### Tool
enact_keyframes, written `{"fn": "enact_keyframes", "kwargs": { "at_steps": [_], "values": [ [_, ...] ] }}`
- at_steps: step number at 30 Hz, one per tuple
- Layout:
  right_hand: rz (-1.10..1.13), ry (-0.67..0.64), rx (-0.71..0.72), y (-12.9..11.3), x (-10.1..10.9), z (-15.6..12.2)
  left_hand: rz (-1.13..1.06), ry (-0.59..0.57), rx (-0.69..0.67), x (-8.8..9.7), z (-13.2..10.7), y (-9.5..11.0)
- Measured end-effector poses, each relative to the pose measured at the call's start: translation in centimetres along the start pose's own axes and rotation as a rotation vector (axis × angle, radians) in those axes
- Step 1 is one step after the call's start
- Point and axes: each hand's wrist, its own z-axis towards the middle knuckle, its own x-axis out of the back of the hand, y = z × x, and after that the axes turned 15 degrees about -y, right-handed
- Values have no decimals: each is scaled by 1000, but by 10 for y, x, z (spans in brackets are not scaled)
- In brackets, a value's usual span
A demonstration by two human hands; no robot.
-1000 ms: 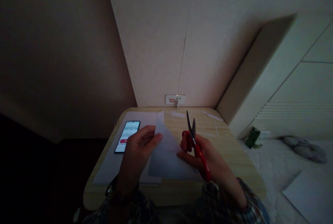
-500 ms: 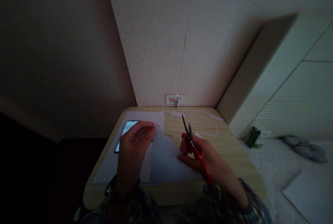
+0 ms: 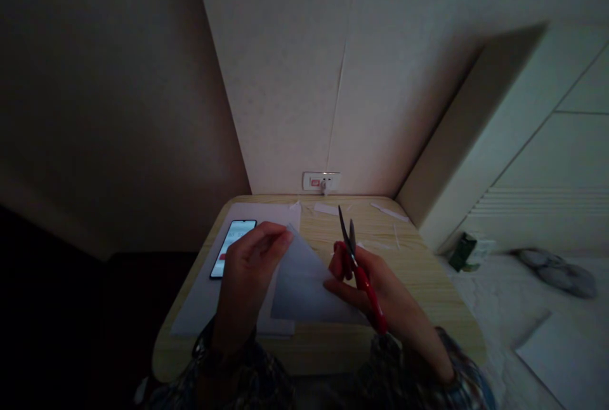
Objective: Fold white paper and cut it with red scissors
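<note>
At the near middle of the wooden table (image 3: 428, 283), a white paper sheet (image 3: 304, 283) shows as a plain, pale triangle, its tip pointing to 11 o'clock and its base running along the table's near edge. It overlaps a larger white sheet (image 3: 200, 305) at 9 o'clock, on which a lit phone (image 3: 231, 248) lies. Bare wood lies open at 3 o'clock; paper scraps (image 3: 326, 209) lie at 12 o'clock by the far edge. The left hand (image 3: 247, 270), back upward, pinches the triangle's tip between its fingertips. The right hand (image 3: 380, 296) is curled through the handles of red-handled scissors (image 3: 360, 278), its fingers touching the sheet's right edge; the blades point to 12 o'clock, slightly parted.
</note>
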Motion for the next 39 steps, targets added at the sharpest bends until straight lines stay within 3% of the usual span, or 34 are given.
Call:
{"fn": "enact_keyframes", "kwargs": {
  "at_steps": [9, 19, 26, 31, 39],
  "values": [
    [-19, -21, 6, 1, -2, -2, -70, 1, -25, -4, 2, 11],
    [191, -17, 204, 0, 2, -10, -46, -35, -70, -7, 2, 32],
    [92, -126, 93, -20, -6, -17, -15, -141, -61, -6, 2, 42],
    [17, -160, 37, -25, -5, -14, 57, -154, -64, -7, 4, 44],
    [-17, -128, 38, -22, -4, -15, 79, -189, -26, -12, 6, 40]
  ]
}}
